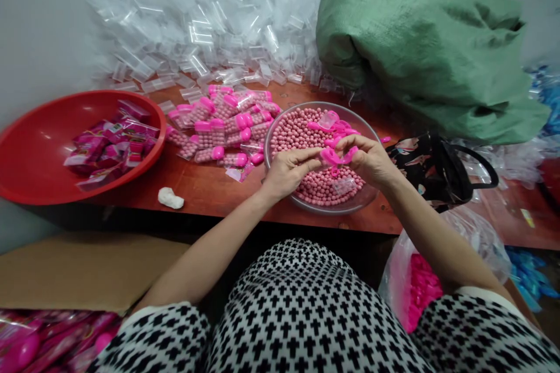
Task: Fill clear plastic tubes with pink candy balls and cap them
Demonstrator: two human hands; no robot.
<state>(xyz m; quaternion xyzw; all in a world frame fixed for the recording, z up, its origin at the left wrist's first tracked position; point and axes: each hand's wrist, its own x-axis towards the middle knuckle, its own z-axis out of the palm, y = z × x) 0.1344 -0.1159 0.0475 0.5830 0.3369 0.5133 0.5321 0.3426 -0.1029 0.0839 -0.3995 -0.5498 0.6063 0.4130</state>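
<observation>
Above a clear bowl (273,183) of round pink beads (291,137), both hands meet at a bright pink curved plastic piece (335,156). My left hand (289,172) pinches its left end, where a bit of clear plastic seems to show. My right hand (370,160) has closed thumb and fingers on the right end. More pink plastic pieces (336,126) lie on the beads behind the fingers, with a clear tube (345,186) nearer the front. Left of the bowl lies a pile of filled clear tubes with pink caps (225,122).
A red basin (26,151) with pink packets (109,145) stands at left. Clear empty tubes (210,23) are heaped at the back beside a green sack (420,41). A black patterned bag (420,166) sits right of the bowl. A plastic bag (472,233) of pink pieces hangs below the table edge.
</observation>
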